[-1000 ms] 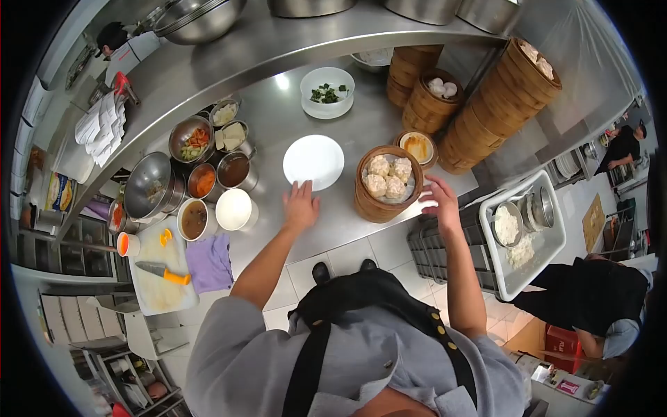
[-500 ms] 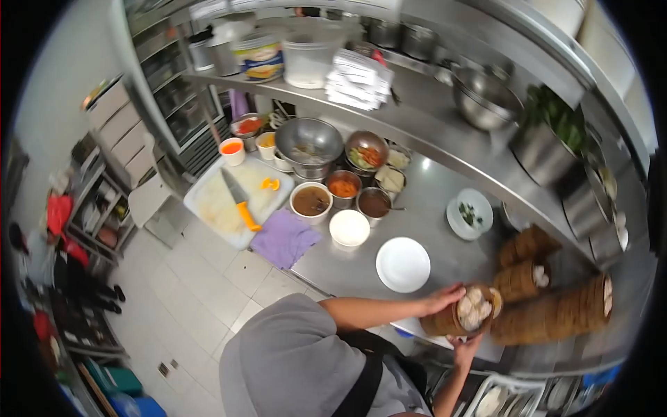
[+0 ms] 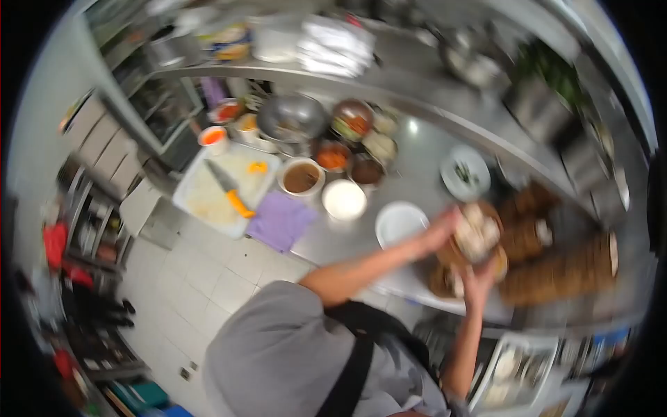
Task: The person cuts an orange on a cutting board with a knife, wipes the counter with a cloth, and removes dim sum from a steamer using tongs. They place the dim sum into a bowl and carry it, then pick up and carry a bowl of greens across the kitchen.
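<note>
A round bamboo steamer basket (image 3: 456,256) with several pale dumplings (image 3: 478,229) inside is up between my hands, blurred by motion and tilted toward the camera. My left hand (image 3: 442,229) grips its left rim. On its lower right side, my right hand (image 3: 481,274) closes round the edge; some fingers are hidden. Below it, another bamboo steamer (image 3: 439,279) shows in part on the counter, with something pale in it. Just left of my left hand is a white plate (image 3: 401,224), partly covered by my arm.
Stacked bamboo steamers (image 3: 559,274) stand to the right. A glass bowl (image 3: 465,174) with dark green pieces sits behind. At left are a knife (image 3: 229,187) on a cutting board (image 3: 201,191), a purple cloth (image 3: 281,219) and several filled bowls. A steel shelf (image 3: 389,87) overhangs the counter.
The dumpling steamer has risen and moved away from the counter's front edge with both hands on it. Another steamer now shows beneath. The view has shifted slightly and blurred.
</note>
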A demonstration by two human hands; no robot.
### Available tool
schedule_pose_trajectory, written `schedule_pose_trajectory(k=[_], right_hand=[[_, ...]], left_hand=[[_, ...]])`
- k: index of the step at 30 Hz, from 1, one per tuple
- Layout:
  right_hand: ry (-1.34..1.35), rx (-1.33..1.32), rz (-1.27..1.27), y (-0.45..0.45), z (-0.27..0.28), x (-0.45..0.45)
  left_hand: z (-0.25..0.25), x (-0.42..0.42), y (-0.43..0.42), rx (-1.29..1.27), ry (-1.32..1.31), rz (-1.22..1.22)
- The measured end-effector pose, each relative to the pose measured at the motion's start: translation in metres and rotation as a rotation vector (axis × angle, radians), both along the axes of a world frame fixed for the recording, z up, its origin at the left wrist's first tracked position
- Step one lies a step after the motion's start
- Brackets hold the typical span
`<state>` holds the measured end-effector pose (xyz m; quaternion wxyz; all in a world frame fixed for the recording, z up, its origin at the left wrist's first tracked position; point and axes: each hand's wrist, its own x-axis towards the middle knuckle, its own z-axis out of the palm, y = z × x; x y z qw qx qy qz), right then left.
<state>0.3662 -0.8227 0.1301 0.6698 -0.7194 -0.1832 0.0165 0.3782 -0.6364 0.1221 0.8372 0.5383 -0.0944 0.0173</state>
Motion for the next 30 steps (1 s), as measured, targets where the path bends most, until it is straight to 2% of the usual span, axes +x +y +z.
schedule_pose_trajectory(k=[1, 2, 3, 4, 5, 6, 9, 10, 13, 15, 16, 17, 18, 19, 21, 22, 23, 24, 25, 26, 27, 28, 30], right_hand=[[-0.157, -0.129, -0.054, 0.009, -0.026, 0.015], [-0.201, -0.216, -0.118, 0.029, -0.024, 0.016], [-0.184, -0.086, -0.121, 0.055, -0.011, 0.009], [-0.051, -0.035, -0.105, 0.071, -0.003, 0.003], [0.045, -0.025, -0.142, 0.083, -0.041, 0.015], [0.016, 0.018, -0.13, 0.095, -0.051, 0.012], [0.076, -0.103, -0.181, 0.109, -0.096, 0.01], [0.077, -0.101, -0.187, 0.111, -0.101, 0.006], [0.148, -0.166, -0.239, 0.117, -0.118, 0.002], [0.144, -0.265, -0.207, 0.114, -0.141, 0.005], [0.145, -0.265, -0.219, 0.109, -0.151, 0.006], [0.094, -0.391, -0.237, 0.104, -0.158, 0.009], [0.049, -0.517, -0.255, 0.101, -0.158, 0.009], [0.054, -0.517, -0.269, 0.097, -0.159, 0.01], [0.434, 0.071, -0.273, 0.092, -0.141, 0.013], [0.585, 0.129, -0.283, 0.092, -0.13, 0.017], [0.588, 0.136, -0.299, 0.094, -0.134, 0.031], [0.76, 0.264, -0.335, 0.097, -0.145, 0.051], [0.929, 0.391, -0.358, 0.1, -0.15, 0.065], [0.933, 0.388, -0.344, 0.099, -0.142, 0.069], [0.954, 0.339, -0.227, 0.1, -0.127, 0.074], [0.971, 0.284, -0.099, 0.104, -0.113, 0.077], [0.975, 0.206, -0.049, 0.105, -0.107, 0.066]], left_hand=[[-0.007, 0.005, 0.015, -0.056, 0.158, -0.002], [-0.004, 0.009, 0.036, 0.01, 0.089, -0.058], [-0.01, 0.012, 0.057, -0.021, 0.113, -0.109], [0.005, 0.006, 0.065, -0.004, 0.175, 0.013], [-0.003, 0.012, 0.078, 0.01, 0.183, -0.01], [-0.018, 0.012, 0.087, 0.016, 0.168, 0.082], [-0.055, 0.014, 0.101, 0.106, 0.251, 0.155], [-0.094, 0.028, 0.11, 0.114, 0.276, 0.169], [-0.114, 0.027, 0.112, 0.12, 0.314, 0.102], [-0.119, 0.02, 0.108, 0.184, 0.381, 0.165], [-0.122, 0.017, 0.109, 0.296, 0.398, 0.216], [-0.124, 0.02, 0.111, 0.408, 0.41, 0.269], [-0.135, 0.025, 0.113, 0.554, 0.34, 0.43], [-0.148, 0.023, 0.113, 0.556, 0.337, 0.415], [-0.137, 0.004, 0.107, 0.329, 0.744, 0.691], [-0.134, 0.002, 0.105, 0.337, 0.74, 0.673], [-0.139, 0.0, 0.104, 0.243, 0.901, 0.584], [-0.143, -0.002, 0.104, 0.145, 1.058, 0.5], [-0.148, -0.001, 0.106, 0.147, 1.057, 0.504], [-0.155, -0.001, 0.108, 0.138, 0.975, 0.385], [-0.159, -0.002, 0.112, 0.125, 0.889, 0.277], [-0.162, -0.004, 0.112, 0.113, 0.884, 0.314], [-0.17, -0.014, 0.1, 0.005, 0.807, 0.384]])
